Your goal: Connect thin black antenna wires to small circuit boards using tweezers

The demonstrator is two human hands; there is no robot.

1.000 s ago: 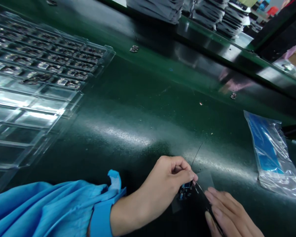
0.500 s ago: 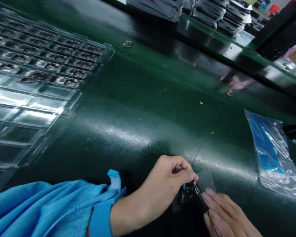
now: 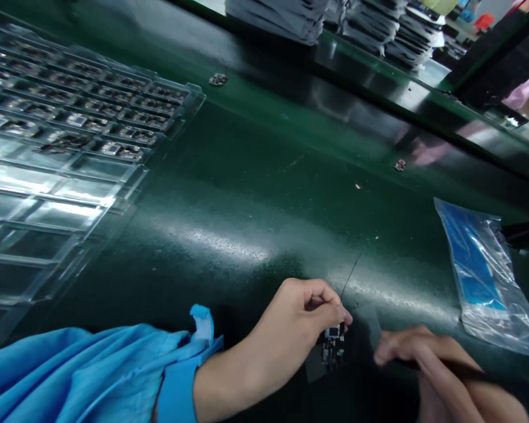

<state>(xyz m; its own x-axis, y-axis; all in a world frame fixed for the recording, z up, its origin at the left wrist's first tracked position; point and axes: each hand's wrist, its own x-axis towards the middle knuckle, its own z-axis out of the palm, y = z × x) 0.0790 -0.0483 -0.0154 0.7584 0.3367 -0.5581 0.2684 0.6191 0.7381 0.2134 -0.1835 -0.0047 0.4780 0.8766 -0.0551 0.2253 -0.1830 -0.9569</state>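
Observation:
My left hand [image 3: 297, 320] is closed in a pinch on the upper end of a small circuit board [image 3: 332, 349]. A thin dark wire [image 3: 351, 276] rises from beside the fingertips, slanting up to the right. Under the board lies a thin see-through sheet [image 3: 370, 323], partly covered by hand and board. My right hand [image 3: 441, 364], somewhat blurred, is to the right of the board and apart from it. Its thumb and forefinger are pressed together near the sheet's right edge. Dark slim tweezers [image 3: 471, 371] lie across that hand, pointing off to the right.
Clear plastic trays [image 3: 83, 200] at left hold several circuit boards in their upper pockets. Two loose boards, one left [image 3: 218, 79] and one right [image 3: 400, 165], lie along the back. A plastic bag [image 3: 480, 270] with blue content lies at right. Grey stacks [image 3: 275, 17] stand behind the ledge.
My right hand has drawn the tweezers back from the board and turned, so their tip no longer points at it. My left hand keeps its pinch almost in place.

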